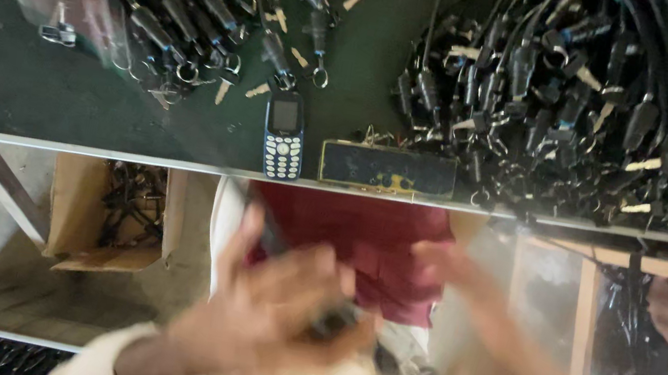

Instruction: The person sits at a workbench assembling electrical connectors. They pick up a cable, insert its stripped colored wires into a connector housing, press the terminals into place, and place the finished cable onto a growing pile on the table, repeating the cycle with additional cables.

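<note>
Work in hand: a black cable piece with a cylindrical plug body (pixel 330 318), held low in front of the person, below the near edge of the dark green worktop (pixel 25 91).
Progress: hard to judge; a large heap of black plug-ended cables with tan paper tags (pixel 602 97) lies on the right of the worktop and a smaller heap of similar black cables with metal rings (pixel 190 19) on the left. Which heap is finished I cannot tell; the piece between the hands looks to be the one being worked on.
Left hand (pixel 268 312): blurred by motion, fingers (pixel 239 244) spread and partly curled, seemingly closing round the black piece.
Right hand (pixel 498 342): heavily blurred, stretched toward the same piece; whether it grips anything I cannot tell.
Nearby: a blue push-button mobile phone (pixel 284 136) and a flat dark rectangular block with yellow marks (pixel 387 169) at the worktop's near edge; a brown cardboard box holding more black cables (pixel 122 211) below on the left.
</note>
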